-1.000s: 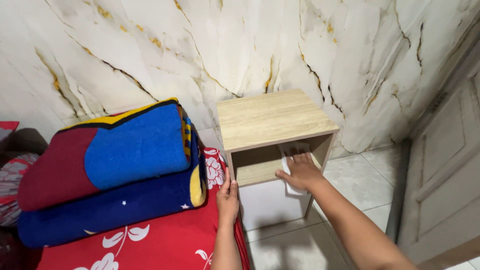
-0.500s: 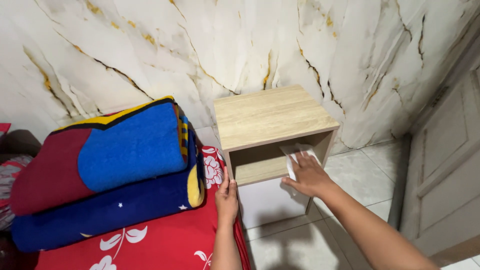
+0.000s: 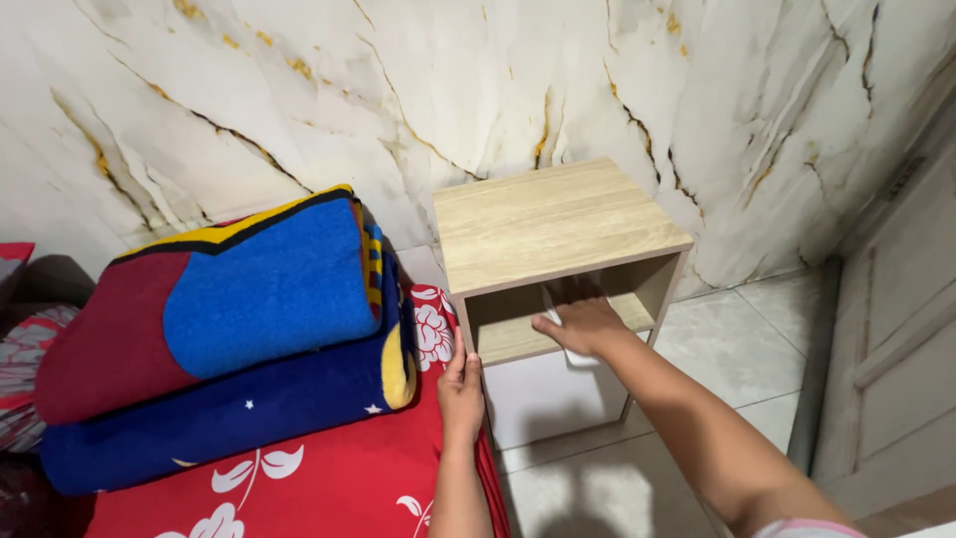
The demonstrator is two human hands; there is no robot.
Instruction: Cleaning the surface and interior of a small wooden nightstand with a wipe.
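Observation:
A small light-wood bedside table point(image 3: 553, 221) stands against the marble-patterned wall, with an open shelf above a white front. My right hand point(image 3: 581, 321) reaches into the shelf and presses a white cloth point(image 3: 576, 355) flat on the shelf board. My left hand point(image 3: 461, 391) rests against the table's left front edge, fingers together, where it meets the bed.
A bed with a red flowered sheet point(image 3: 329, 478) lies at the left, carrying a folded stack of blue, red and yellow blankets point(image 3: 229, 329). Light floor tiles point(image 3: 717, 349) run to the right, where a pale door point(image 3: 896, 329) stands.
My right hand has slid the white cloth leftward along the shelf, from its right side toward the middle. My left hand stays against the table's edge.

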